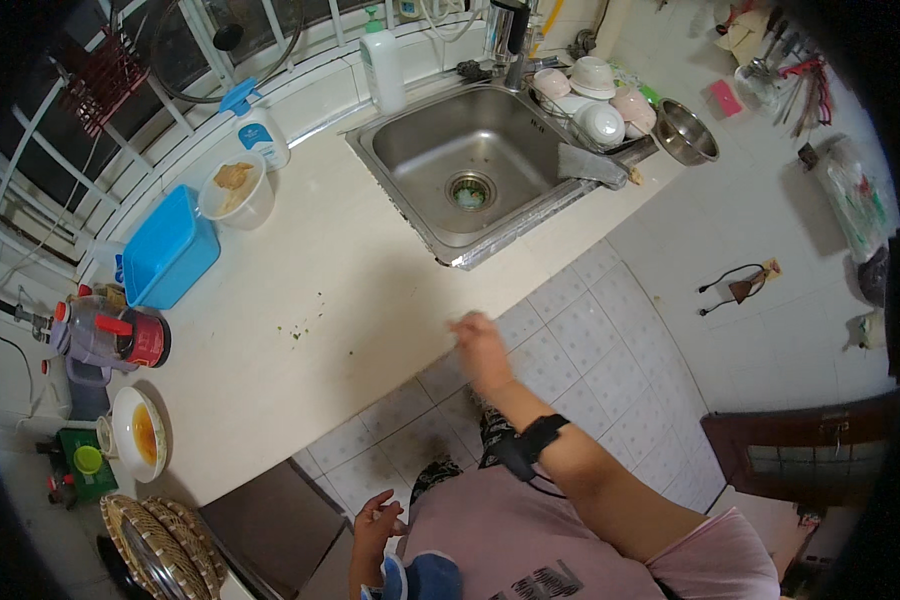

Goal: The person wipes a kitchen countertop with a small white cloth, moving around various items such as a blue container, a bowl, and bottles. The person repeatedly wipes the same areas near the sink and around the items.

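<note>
My right hand (481, 354) hangs over the front edge of the cream countertop (390, 300), a little short of the steel sink (487, 157). It is slightly blurred with the fingers bent; whether it grips anything I cannot tell. Low in front of my body, away from the counter, my left hand (377, 519) has its fingers apart and holds nothing. Small green scraps (295, 331) lie scattered on the countertop. At the bottom of the sink, some pale green bits sit in the drain strainer (469, 193).
A grey cloth (591, 166) drapes over the sink rim beside a rack of bowls (598, 124). Along the window stand a spray bottle (261, 135), a plastic tub (249, 196) and a blue basin (172, 251). A bowl of orange-brown liquid (135, 435) stands at the left end.
</note>
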`<state>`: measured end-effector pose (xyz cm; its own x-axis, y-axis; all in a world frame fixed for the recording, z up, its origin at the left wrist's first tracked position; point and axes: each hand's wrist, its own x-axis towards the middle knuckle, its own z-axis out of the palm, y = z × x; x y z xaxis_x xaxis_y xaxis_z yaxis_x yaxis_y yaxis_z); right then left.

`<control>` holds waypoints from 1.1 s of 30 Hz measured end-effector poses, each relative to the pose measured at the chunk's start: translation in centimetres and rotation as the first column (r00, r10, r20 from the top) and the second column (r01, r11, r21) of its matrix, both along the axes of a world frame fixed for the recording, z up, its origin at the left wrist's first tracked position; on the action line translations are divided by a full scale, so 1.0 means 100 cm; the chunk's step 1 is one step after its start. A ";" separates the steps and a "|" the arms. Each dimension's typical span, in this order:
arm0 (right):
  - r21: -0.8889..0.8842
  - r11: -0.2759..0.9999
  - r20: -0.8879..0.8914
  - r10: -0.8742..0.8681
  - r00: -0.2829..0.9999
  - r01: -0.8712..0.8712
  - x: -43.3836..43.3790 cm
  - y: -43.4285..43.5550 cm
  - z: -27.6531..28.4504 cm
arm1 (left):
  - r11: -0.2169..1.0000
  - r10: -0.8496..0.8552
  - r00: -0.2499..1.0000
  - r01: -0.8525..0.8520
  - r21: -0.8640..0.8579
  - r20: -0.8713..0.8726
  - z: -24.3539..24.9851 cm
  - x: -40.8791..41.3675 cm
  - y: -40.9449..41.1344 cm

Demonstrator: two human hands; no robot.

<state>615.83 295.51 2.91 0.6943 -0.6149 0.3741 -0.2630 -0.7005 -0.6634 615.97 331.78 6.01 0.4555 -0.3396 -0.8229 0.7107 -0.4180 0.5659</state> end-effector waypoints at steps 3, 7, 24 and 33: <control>0.140 0.981 -0.088 0.150 0.985 -0.137 0.027 0.075 0.011 | 0.999 -0.042 0.999 0.042 0.012 0.022 0.004 0.006 0.015; 0.481 0.847 -0.134 0.324 0.936 -0.225 0.032 0.129 0.027 | 0.991 -0.137 0.989 0.137 -0.001 0.058 0.007 0.014 0.023; 0.470 -0.079 0.476 -0.816 0.328 -0.879 -0.299 0.041 0.067 | 0.797 -0.604 0.795 0.601 0.059 0.056 -0.015 -0.033 -0.062; 0.795 0.296 -0.037 -0.847 -0.530 -0.529 -0.642 0.141 -0.062 | 0.390 -0.900 0.377 0.921 0.017 0.217 -0.046 -0.158 -0.195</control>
